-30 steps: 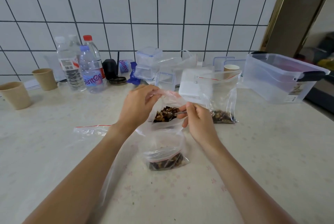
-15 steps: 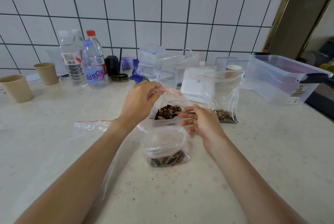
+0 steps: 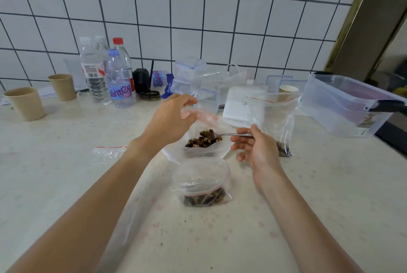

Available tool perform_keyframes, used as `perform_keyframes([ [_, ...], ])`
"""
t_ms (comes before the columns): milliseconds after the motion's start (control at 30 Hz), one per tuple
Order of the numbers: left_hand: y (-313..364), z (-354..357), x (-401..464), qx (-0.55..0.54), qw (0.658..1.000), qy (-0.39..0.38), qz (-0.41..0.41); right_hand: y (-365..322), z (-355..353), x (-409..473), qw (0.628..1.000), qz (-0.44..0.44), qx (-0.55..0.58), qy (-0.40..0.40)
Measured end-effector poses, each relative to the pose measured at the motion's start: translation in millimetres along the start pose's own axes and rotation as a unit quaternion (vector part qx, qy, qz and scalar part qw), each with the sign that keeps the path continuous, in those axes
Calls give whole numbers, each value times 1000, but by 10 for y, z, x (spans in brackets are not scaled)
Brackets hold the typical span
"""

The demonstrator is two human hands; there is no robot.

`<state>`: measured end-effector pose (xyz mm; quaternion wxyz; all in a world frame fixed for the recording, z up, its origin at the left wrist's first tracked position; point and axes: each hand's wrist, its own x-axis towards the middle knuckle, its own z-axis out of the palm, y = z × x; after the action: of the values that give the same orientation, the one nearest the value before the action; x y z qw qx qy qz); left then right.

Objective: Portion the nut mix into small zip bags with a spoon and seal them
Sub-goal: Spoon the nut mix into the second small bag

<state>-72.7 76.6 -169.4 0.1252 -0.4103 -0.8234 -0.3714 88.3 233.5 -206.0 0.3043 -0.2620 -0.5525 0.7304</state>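
Nut mix [image 3: 203,140] half-hidden in bag pinched by left hand [image 3: 170,118]; right hand [image 3: 256,151] pinches spoon [image 3: 233,134].

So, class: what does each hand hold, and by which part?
Left hand pinches the nut bag by its rim; right hand holds the spoon by its handle.

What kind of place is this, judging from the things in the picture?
Probably a home kitchen or a pantry corner. A white tiled wall stands behind a pale counter, and along it are water bottles, paper cups and clear food boxes.
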Motion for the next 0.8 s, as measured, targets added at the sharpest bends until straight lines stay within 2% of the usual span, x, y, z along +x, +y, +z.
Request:
perform_keyframes([
  [200, 138, -333, -431, -1, 999, 48, -1, -107, -18, -73, 1000, -24, 10, -12],
  [367, 147, -349, -926, -30, 996, -17, -86, -308, -46, -231, 998, -38, 16, -43],
  [533, 104, -161, -1161, -93, 988, -47, -110, -436, -205, -521, 998, -39, 5, -54],
  [700, 84, -88, -1170, -143, 982, -71, -105, -367, -313, -842, 995, -52, -46, -70],
  [800, 112, -106, -1199, -167, 980, -66, -86, -297, -380, -987, 977, -134, -140, -93],
])
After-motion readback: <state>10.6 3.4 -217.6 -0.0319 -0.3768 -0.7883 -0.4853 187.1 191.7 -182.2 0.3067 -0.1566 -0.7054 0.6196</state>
